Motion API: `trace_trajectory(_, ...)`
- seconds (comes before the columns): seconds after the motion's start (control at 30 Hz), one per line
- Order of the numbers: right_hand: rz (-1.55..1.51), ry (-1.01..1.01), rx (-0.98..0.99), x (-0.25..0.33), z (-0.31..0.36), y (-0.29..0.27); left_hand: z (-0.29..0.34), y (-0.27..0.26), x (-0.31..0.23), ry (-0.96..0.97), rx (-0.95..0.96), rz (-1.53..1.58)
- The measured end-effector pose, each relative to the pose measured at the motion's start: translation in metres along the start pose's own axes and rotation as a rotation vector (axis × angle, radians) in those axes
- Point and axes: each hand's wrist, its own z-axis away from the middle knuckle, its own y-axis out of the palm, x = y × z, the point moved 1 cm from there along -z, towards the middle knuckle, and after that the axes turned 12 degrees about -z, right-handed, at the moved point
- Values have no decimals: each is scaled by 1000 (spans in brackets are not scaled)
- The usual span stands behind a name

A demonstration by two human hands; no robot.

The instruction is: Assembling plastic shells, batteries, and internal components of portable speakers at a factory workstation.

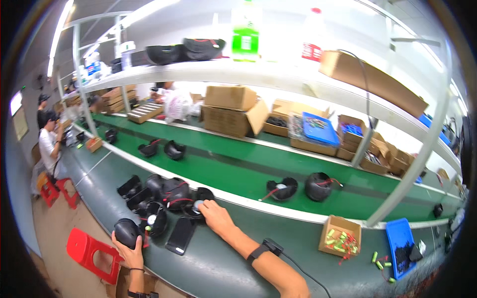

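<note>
My left hand [131, 254] is wrapped round a smooth black domed shell [127, 232] at the bench's near edge. My right hand [217, 218] reaches into a cluster of black shells, its fingers closed at a small round pale part [198, 206] in an open shell; the fingertips are partly hidden. Left of it lies a black shell with red wires [176, 192]. Between my hands are another open shell with a pale disc [152, 219] and a flat black phone-like slab [180, 235]. Dark trough-shaped pieces [130, 187] lie at the cluster's left.
Beyond a white rail runs a green conveyor [233, 164] carrying several black shells [318, 186]. To the right are a carton of green cells with red wires [341, 235] and a blue tray [400, 248]. A red stool [85, 252] stands left. Other people [49, 144] sit farther left.
</note>
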Motion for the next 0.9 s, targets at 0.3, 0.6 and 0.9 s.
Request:
trace_trajectory(0.3, 254, 290, -426, -52, 71, -195, 21, -37, -74, 323, -105, -211)
trace_trajectory(0.6, 164, 715, -185, -114, 124, -249, 111, 15, -245, 556, 1000, 878)
trace_trajectory(0.9, -58, 825, -458, 77, 226, -199, 189, 91, -310, 1020, 1355, 993)
